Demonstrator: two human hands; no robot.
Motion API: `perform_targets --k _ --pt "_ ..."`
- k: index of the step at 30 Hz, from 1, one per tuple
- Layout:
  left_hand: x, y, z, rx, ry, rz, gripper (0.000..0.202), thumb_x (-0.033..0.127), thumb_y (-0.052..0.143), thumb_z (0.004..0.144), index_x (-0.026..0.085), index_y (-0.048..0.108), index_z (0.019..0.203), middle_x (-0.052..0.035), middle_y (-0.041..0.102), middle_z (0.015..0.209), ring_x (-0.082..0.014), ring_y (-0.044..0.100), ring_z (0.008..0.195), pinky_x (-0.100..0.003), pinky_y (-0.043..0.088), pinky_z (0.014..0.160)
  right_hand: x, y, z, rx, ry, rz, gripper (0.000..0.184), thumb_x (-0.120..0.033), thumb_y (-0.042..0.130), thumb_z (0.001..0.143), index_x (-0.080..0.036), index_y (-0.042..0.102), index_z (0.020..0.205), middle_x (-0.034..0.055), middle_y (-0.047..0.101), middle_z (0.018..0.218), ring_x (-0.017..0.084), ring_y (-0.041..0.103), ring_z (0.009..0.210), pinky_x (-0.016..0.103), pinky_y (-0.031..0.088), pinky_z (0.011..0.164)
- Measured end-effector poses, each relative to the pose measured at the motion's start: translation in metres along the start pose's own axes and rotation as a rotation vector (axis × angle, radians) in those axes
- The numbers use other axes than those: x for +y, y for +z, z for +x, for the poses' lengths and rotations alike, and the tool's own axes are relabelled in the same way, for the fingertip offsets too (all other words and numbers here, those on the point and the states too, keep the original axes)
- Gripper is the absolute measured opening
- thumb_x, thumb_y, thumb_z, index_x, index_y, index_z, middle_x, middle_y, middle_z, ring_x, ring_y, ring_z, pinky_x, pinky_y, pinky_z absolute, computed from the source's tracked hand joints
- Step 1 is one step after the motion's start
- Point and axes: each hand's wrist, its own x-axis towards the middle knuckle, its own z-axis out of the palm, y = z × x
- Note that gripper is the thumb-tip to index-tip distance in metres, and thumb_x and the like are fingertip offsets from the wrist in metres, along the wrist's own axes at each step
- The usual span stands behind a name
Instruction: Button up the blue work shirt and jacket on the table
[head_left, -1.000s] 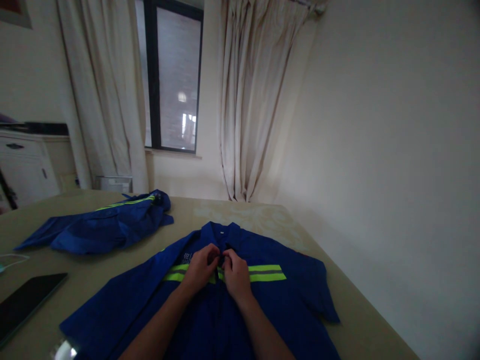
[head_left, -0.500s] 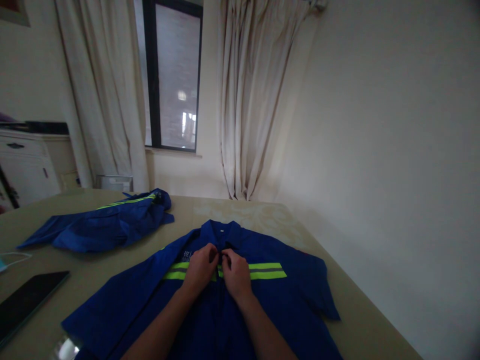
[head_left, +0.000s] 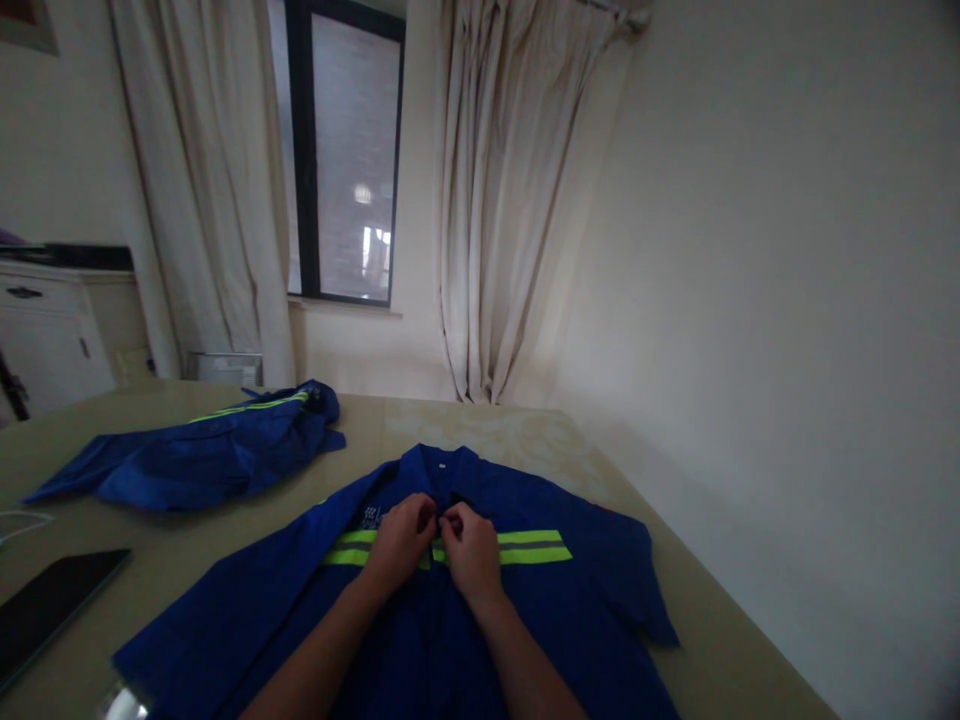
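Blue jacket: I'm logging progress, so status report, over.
Left grip and right grip pinched on blue jacket's front, below collar. Jacket lies front-up. Second blue garment apart, to the left; nothing visibly in the way.

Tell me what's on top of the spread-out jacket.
The left hand and right hand are on the jacket, at its front below the collar. Cloth beneath them is hidden.

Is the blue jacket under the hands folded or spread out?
Spread out: the jacket lies across the table, its collar, chest stripes and a sleeve showing.

Behind and left of the jacket (head_left: 431, 640), another garment (head_left: 217, 458) lies on the surface (head_left: 720, 650).
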Motion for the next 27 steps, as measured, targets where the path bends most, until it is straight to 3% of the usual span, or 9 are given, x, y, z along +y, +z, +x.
perform_targets --k 14,20,27 --pt "0.0015 -0.0008 -0.0013 -0.027 0.059 0.0 0.016 0.009 0.056 0.087 0.022 0.066 0.089 -0.0002 0.065 0.088 -0.0165 0.062 0.082 -0.027 0.04 0.076 0.0005 -0.0027 0.0012 0.031 0.014 0.05 0.014 -0.02 0.064 0.087 -0.024 0.076 0.093 0.002 0.078 0.082 0.019 0.074 0.077 0.025 0.046 0.067" --pt "0.0008 0.0006 -0.0022 -0.005 0.065 -0.018 0.014 0.012 0.057 0.089 0.021 0.068 0.09 -0.0021 0.067 0.09 -0.018 0.064 0.086 -0.028 0.042 0.08 0.0032 0.0006 0.0009 0.056 0.038 -0.103 0.012 -0.021 0.061 0.091 -0.024 0.073 0.088 0.004 0.078 0.084 0.021 0.073 0.08 0.025 0.042 0.065" --pt "0.0031 -0.0052 -0.0002 -0.004 0.041 -0.073 0.013 0.014 0.058 0.089 0.022 0.068 0.085 0.0001 0.071 0.084 -0.0162 0.066 0.08 -0.025 0.043 0.074 0.004 -0.0022 0.0006 0.043 -0.036 -0.108 0.015 -0.019 0.057 0.094 -0.023 0.071 0.089 0.0038 0.076 0.09 0.02 0.071 0.085 0.025 0.041 0.07"
